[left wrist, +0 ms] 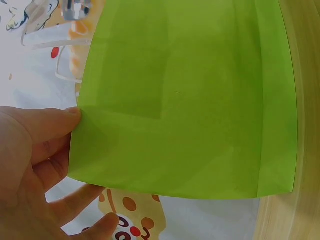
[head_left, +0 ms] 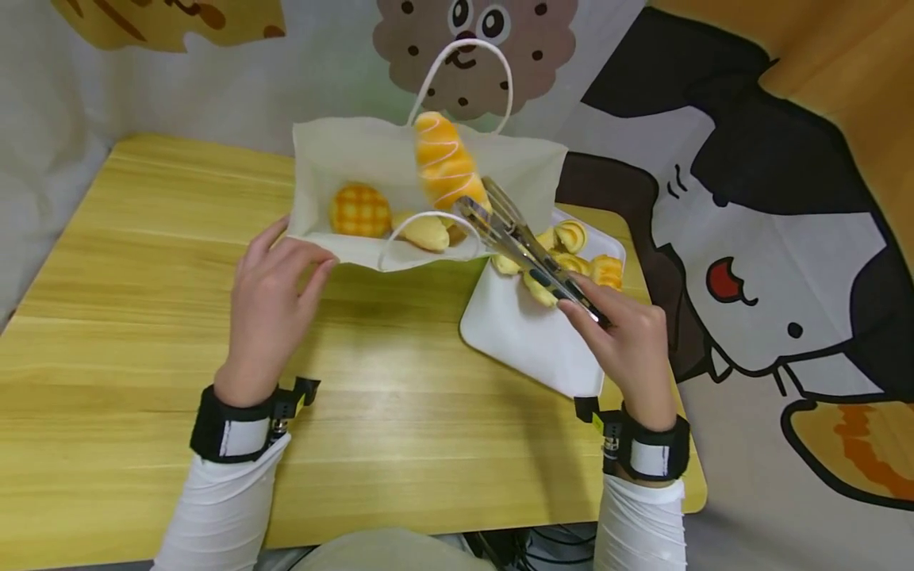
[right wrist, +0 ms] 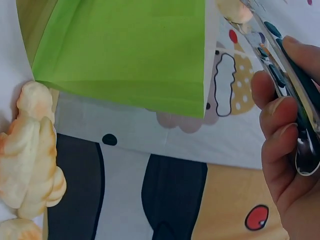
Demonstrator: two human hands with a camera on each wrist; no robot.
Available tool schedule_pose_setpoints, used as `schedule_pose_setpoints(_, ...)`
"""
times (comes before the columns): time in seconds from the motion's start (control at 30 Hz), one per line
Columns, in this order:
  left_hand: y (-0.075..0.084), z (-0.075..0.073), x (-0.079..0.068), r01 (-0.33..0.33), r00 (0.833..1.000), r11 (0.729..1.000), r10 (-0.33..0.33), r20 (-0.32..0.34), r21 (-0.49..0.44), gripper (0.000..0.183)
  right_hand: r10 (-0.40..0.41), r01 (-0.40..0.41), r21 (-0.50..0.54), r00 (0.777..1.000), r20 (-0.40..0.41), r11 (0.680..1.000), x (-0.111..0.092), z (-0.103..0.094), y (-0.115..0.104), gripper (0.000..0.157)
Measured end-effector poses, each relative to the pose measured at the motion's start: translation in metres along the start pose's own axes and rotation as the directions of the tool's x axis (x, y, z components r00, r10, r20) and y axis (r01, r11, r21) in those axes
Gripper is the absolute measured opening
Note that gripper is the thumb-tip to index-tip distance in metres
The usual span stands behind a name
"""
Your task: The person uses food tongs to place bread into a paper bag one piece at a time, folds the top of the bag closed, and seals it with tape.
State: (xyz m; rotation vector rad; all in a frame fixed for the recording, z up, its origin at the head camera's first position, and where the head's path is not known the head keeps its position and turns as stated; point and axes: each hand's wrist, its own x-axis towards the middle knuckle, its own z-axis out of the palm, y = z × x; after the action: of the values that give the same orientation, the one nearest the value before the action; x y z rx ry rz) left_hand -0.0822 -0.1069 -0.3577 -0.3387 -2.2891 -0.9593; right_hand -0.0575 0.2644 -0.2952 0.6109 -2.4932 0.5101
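Observation:
A paper bag, white inside [head_left: 314, 170] and green outside [left wrist: 190, 110], stands with its mouth facing up. My left hand [head_left: 270, 297] pinches the bag's rim at its near left corner, thumb on the green side in the left wrist view. With my right hand [head_left: 628, 337] I grip metal tongs [head_left: 528, 252], whose tips hold a long golden bread roll [head_left: 444, 155] with white icing lines over the bag's mouth. Inside the bag lie a round checkered bun [head_left: 360, 211] and a pale yellow bread [head_left: 426, 233], partly behind the near white handle [head_left: 428, 214].
A white tray [head_left: 528, 341] lies right of the bag, partly under the tongs. Several small breads [head_left: 605, 271] are gathered at its far end. The wooden table [head_left: 143, 333] extends left and toward me. A cartoon-print cloth [head_left: 771, 285] hangs behind and to the right.

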Motion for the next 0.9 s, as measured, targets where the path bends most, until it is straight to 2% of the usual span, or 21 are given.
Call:
schedule_pose_setpoints(0.27, 0.000, 0.000, -0.001, 0.001, 1.000, 1.000, -0.001, 0.013, 0.007, 0.012, -0.131, 0.138, -0.079, 0.988, 0.083, 0.987, 0.022, 0.000, 0.001, 0.038)
schedule_pose_setpoints(0.9, -0.001, -0.002, -0.002, -0.019, 1.000, 1.000, 0.019, 0.008, 0.004, 0.010, -0.206, 0.223, -0.056, 0.954, 0.215, 0.973, 0.060, 0.016, -0.006, 0.028)
